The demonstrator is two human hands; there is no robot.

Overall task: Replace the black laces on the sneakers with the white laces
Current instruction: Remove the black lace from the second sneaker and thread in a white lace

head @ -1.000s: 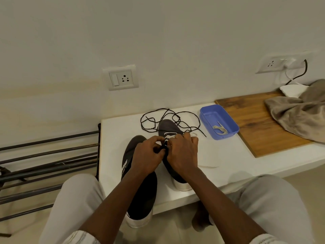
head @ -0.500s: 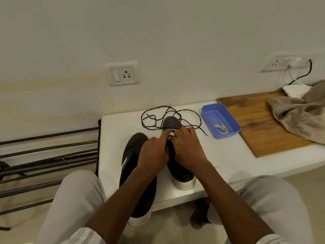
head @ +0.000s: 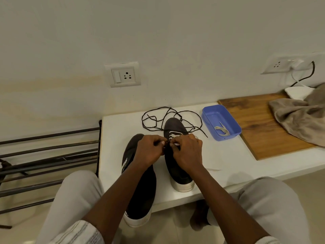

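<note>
Grip: left hand [head: 149, 153], right hand [head: 189, 154] pinch white lace [head: 173, 133] at sneaker [head: 176, 170] | white bench [head: 228, 161] | wall socket [head: 123, 75]

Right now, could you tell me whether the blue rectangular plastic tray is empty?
Not empty: the blue rectangular plastic tray holds one bundled white lace, lying toward its near end.

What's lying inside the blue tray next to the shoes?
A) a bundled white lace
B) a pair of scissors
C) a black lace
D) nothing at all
A: a white lace lies bundled in the near end of the blue tray, while the black laces lie loose outside it.
</note>
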